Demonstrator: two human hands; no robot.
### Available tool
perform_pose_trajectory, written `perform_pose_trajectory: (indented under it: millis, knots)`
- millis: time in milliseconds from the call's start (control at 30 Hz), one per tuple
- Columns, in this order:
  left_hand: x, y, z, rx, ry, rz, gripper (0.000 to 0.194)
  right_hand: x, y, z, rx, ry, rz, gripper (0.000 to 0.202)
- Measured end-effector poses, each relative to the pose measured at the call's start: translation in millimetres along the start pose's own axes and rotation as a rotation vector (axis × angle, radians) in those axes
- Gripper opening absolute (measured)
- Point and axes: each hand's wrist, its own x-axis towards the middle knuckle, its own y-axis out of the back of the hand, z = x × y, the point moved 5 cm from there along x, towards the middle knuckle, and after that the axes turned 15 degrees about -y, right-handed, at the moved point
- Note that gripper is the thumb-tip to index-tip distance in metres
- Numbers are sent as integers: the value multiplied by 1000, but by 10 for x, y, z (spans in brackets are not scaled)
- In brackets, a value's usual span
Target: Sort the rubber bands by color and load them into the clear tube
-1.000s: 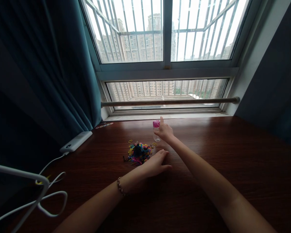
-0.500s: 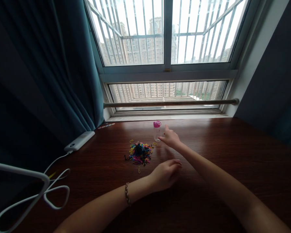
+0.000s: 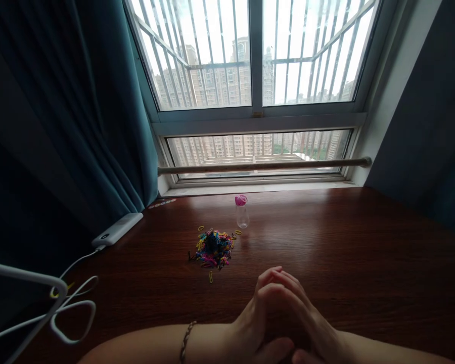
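My left hand (image 3: 250, 326), with a braided bracelet on its wrist, and my right hand (image 3: 320, 328) are together at the bottom of the view, above the near side of the table. Their outstretched fingers meet and overlap at the tips, with a gap between the palms. I see nothing held in either one. Ahead and to the left lies a pile of small, many-coloured loop-shaped pieces (image 3: 215, 247), a few yellow ones loose around it. Just behind the pile a small clear bottle (image 3: 242, 218) with a pink cap (image 3: 241, 200) stands upright, apart from both hands.
The brown wooden tabletop (image 3: 326, 242) reaches to a barred window with a horizontal pipe (image 3: 265, 166). At left, a white power strip or adapter (image 3: 118, 229) with a cable (image 3: 78, 260) lies near the blue curtain (image 3: 109, 126). A white curved bar (image 3: 26, 273) crosses the lower left.
My right hand has drawn back from beside the bottle toward me. My left hand has come nearer too, and the two now touch at the fingers. The bottle and pile appear unmoved.
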Motion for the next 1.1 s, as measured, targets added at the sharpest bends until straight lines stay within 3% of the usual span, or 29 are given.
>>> perform_pose_trajectory:
  millis: [167, 300, 633, 1100]
  knots:
    - [36, -35, -138, -253, 11, -228, 83, 96, -117, 125, 12, -64, -341, 66]
    - [77, -46, -110, -305, -16, -362, 63, 100, -129, 91, -40, -97, -463, 52]
    - [80, -116, -123, -211, 48, -408, 62, 138, -111, -43, -228, -105, -443, 45]
    - [75, -134, -85, -136, 23, -421, 63, 22, -216, 69, -284, -28, -335, 47]
